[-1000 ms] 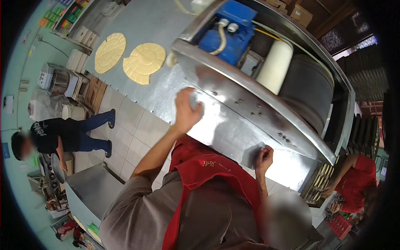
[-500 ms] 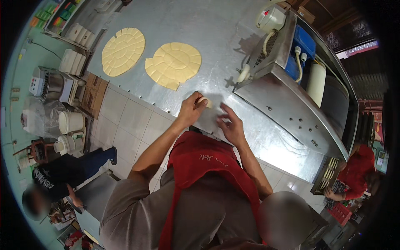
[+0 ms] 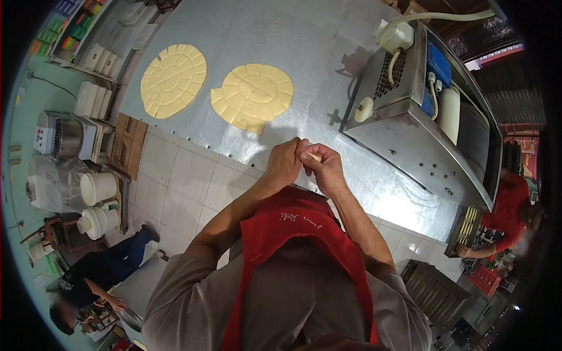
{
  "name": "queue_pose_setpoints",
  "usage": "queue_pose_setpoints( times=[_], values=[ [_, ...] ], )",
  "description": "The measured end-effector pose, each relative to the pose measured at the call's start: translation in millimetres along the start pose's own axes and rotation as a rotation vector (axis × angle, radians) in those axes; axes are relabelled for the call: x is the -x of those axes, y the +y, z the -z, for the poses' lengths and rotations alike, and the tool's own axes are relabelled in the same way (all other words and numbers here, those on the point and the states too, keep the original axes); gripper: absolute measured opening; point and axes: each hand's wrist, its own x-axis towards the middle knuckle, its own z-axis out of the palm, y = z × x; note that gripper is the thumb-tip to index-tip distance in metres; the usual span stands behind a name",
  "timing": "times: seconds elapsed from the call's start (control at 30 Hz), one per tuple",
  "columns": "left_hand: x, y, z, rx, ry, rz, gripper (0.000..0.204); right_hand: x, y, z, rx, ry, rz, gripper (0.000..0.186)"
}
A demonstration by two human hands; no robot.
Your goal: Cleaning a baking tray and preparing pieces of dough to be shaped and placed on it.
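Observation:
Just past my red apron, at the near edge of a metal table [image 3: 328, 117], my two hands meet. A small pale piece of dough [image 3: 315, 157] shows between the thumb and fingers of my right hand [image 3: 328, 172]. My left hand [image 3: 284, 164] is closed, its fingertips against those of the right at the dough; most of the piece is hidden by the fingers. Ahead and to the left lie two flat, round yellow dough sheets, scored into many segments: a nearer one [image 3: 252, 93] with a ragged lower edge, and a farther one [image 3: 174, 81].
A steel roller machine [image 3: 404, 131] with a blue motor stands on the table's right. White buckets [image 3: 98, 187] and a mixer [image 3: 67, 136] are at the left wall. One person [image 3: 96, 272] is at lower left; another, in red [image 3: 504, 210], holds a tray [image 3: 466, 229] at right.
My right hand has come left to meet my left hand, and the dough piece now shows in its fingers. The person in red has shifted slightly with the tray.

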Motion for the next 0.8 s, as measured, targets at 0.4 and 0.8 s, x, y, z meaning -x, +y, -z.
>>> queue_pose_setpoints(
  times=[0.4,0.8],
  values=[
    [-107,-91,44,-0.748,-0.106,0.084,0.03,52,-34,22,0.564,-0.151,-0.164,0.015],
    [8,-10,-38,-0.296,-0.183,-0.248,0.011,70,-11,87,0.675,0.105,-0.059,0.082]
  ],
)
